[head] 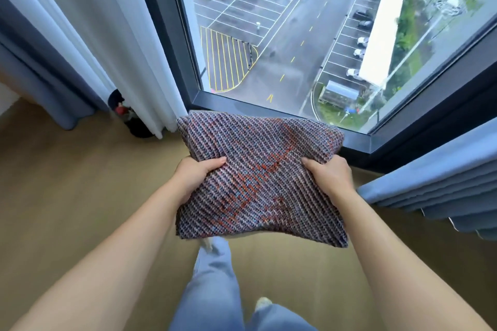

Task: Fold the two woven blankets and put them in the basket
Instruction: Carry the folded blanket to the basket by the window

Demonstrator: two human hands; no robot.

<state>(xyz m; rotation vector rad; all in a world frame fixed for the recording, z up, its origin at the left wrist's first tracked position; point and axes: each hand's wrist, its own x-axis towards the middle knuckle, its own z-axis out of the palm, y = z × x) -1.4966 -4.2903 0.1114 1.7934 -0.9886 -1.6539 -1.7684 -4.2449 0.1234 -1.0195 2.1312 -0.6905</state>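
Note:
A woven blanket point(258, 177), purple-grey with orange and blue threads, is folded into a thick square and held flat in the air at waist height. My left hand point(195, 176) grips its left edge, thumb on top. My right hand point(329, 176) grips the right edge the same way. Only this one blanket is in view. No basket can be seen.
A large corner window with a dark frame point(357, 140) is straight ahead. White sheer curtain point(126, 56) and blue drape point(35, 80) hang at the left, another blue drape point(441, 191) at the right. A dark object point(126, 115) sits by the curtain foot. Wooden floor point(80, 185) below; my legs in jeans point(212, 285).

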